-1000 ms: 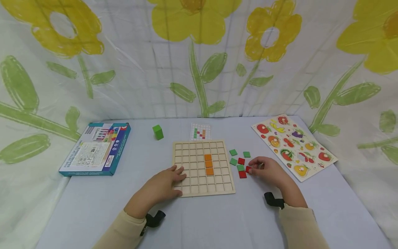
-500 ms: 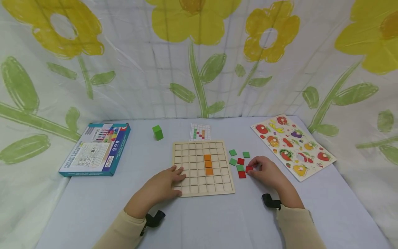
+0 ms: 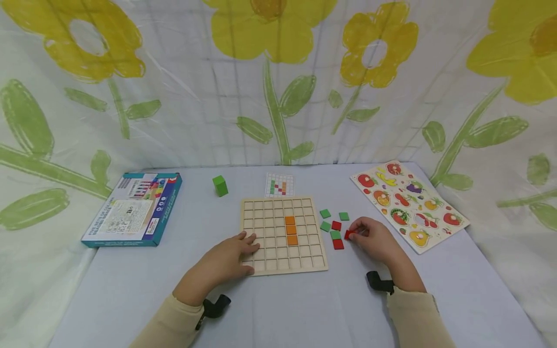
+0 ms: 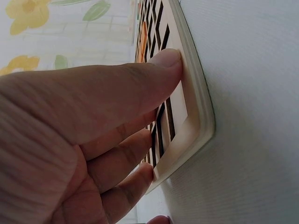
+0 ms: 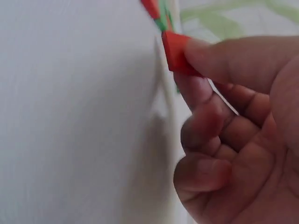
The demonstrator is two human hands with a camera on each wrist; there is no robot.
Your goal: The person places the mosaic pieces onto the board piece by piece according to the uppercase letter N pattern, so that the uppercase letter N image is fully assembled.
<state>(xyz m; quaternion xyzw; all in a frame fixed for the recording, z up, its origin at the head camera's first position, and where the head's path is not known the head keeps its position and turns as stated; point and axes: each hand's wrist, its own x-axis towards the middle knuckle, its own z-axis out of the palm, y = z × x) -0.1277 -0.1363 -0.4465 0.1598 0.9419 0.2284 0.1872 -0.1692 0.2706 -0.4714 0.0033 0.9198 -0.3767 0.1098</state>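
My right hand (image 3: 374, 240) pinches a red square tile (image 5: 176, 52) between thumb and index finger, the other fingers curled in. Several flat tiles lie just left of it, among them a red tile (image 3: 338, 244) and a green tile (image 3: 325, 226). The wooden grid board (image 3: 270, 206) lies in the middle of the table, with three orange tiles (image 3: 291, 230) set in a column. My left hand (image 3: 230, 256) rests on the board's near left corner, fingers spread. In the left wrist view its thumb (image 4: 166, 63) lies on the board's frame.
A pattern card (image 3: 280, 184) with coloured squares lies behind the board. A green block (image 3: 220, 186) stands to its left. At far left is a blue game box (image 3: 135, 208); at right, a fruit puzzle board (image 3: 409, 205). A flower-printed cloth (image 3: 183, 116) hangs behind the table.
The red tile under my right fingers has come up, now tilted in a pinch, where it lay flat before. My left hand stays on the board.
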